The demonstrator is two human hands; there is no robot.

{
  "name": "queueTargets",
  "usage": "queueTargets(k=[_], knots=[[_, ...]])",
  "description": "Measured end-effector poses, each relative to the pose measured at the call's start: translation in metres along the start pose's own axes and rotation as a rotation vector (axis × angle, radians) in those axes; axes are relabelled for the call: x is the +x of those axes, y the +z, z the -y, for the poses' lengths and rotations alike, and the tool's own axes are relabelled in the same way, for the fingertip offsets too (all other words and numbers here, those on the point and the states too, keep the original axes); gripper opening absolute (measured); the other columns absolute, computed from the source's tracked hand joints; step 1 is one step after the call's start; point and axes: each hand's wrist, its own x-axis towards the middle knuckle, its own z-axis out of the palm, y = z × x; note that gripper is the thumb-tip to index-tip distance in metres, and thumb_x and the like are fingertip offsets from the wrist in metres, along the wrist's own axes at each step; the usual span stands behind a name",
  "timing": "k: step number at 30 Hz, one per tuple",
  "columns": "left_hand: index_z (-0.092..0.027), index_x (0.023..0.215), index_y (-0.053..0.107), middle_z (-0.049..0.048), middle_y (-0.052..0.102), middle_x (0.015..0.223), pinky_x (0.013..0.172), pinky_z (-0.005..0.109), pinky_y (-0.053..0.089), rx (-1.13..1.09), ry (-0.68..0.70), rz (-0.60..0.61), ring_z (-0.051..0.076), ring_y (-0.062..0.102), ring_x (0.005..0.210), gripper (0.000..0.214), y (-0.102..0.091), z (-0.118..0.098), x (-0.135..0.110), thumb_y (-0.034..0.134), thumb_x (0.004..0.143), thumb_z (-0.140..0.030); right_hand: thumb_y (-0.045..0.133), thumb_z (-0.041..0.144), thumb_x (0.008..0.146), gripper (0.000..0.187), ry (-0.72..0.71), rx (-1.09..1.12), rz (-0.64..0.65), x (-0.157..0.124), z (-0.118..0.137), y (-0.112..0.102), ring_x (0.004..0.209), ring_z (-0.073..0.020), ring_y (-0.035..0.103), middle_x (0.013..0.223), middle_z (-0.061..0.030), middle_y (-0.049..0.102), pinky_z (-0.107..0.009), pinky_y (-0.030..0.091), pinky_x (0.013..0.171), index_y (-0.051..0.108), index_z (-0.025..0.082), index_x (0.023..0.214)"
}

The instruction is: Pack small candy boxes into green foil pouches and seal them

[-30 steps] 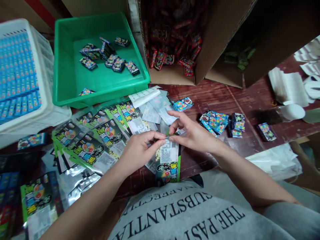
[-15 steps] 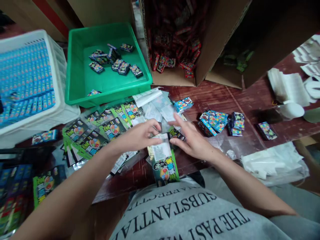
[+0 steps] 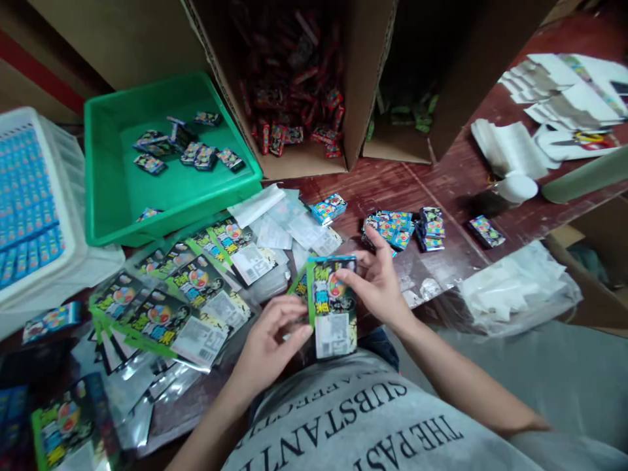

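The flat black-and-green printed plastic packet (image 3: 332, 307) has been turned end for end since the earlier frame: its white label panel, previously at the end away from the person, now sits nearest the grey shirt (image 3: 314, 418). The packet lies between the two hands, just in front of the shirt, with part of a second green-edged packet (image 3: 297, 286) showing behind its left edge.

The right hand (image 3: 383, 288) is partly closed, grasping the packet at its upper right, thumb across the printed face, some fingers behind the edge and the index finger raised clear. The left hand (image 3: 275, 333) is loosely curled, its thumb tip at the packet's lower left edge; whether its fingers grip from behind cannot be told. Left of the left hand, a fanned spread of similar packets (image 3: 189, 294) covers the dark red wooden table (image 3: 387, 186).
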Motion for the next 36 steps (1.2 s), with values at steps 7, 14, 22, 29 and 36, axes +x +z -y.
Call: queueTargets(k=[7, 14, 22, 29, 36], knots=[[-0.026, 0.126, 0.056, 0.0049, 0.065, 0.111, 0.082, 0.030, 0.059, -0.065, 0.124, -0.080, 0.016, 0.071, 0.091, 0.041, 0.010, -0.009, 0.032, 0.073, 0.090, -0.027, 0.075, 0.036, 0.089, 0.086, -0.157, -0.193, -0.050, -0.013, -0.009, -0.001, 0.093, -0.0204, 0.064, 0.133, -0.0087, 0.051, -0.039, 0.062, 0.080, 0.021, 0.040, 0.155], [-0.022, 0.101, 0.062, 0.0041, 0.068, 0.111, 0.086, 0.030, 0.055, 0.018, 0.105, 0.071, 0.016, 0.069, 0.098, 0.009, 0.004, -0.004, 0.029, 0.067, 0.094, -0.026, 0.066, 0.031, 0.097, 0.068, -0.029, -0.030, 0.234, -0.022, -0.020, -0.019, 0.086, -0.0166, 0.065, 0.099, -0.0004, 0.067, -0.037, 0.059, 0.086, 0.033, 0.035, 0.156], [-0.024, 0.117, 0.065, 0.0040, 0.077, 0.110, 0.093, 0.034, 0.056, -0.062, 0.112, -0.009, 0.017, 0.072, 0.104, 0.026, 0.006, -0.010, 0.032, 0.071, 0.092, -0.026, 0.071, 0.036, 0.094, 0.092, -0.065, 0.034, 0.181, -0.022, -0.015, -0.016, 0.101, -0.0209, 0.068, 0.120, -0.0042, 0.068, -0.044, 0.059, 0.094, 0.008, 0.044, 0.162], [-0.023, 0.092, 0.075, 0.0025, 0.079, 0.097, 0.082, 0.032, 0.058, 0.101, 0.097, 0.012, 0.017, 0.072, 0.087, 0.009, 0.005, -0.030, 0.032, 0.072, 0.089, -0.030, 0.080, 0.035, 0.085, 0.087, 0.031, 0.056, 0.187, -0.019, 0.002, -0.015, 0.087, -0.0182, 0.067, 0.092, 0.0007, 0.068, -0.037, 0.059, 0.086, 0.030, 0.033, 0.156], [-0.020, 0.082, 0.075, 0.0016, 0.077, 0.079, 0.068, 0.030, 0.058, 0.141, 0.019, 0.032, 0.015, 0.069, 0.069, 0.013, 0.004, -0.048, 0.042, 0.075, 0.084, -0.034, 0.085, 0.029, 0.075, 0.101, 0.294, 0.150, 0.114, -0.008, 0.022, -0.011, 0.081, -0.0170, 0.069, 0.086, 0.0019, 0.072, -0.037, 0.059, 0.085, 0.026, 0.021, 0.157]])
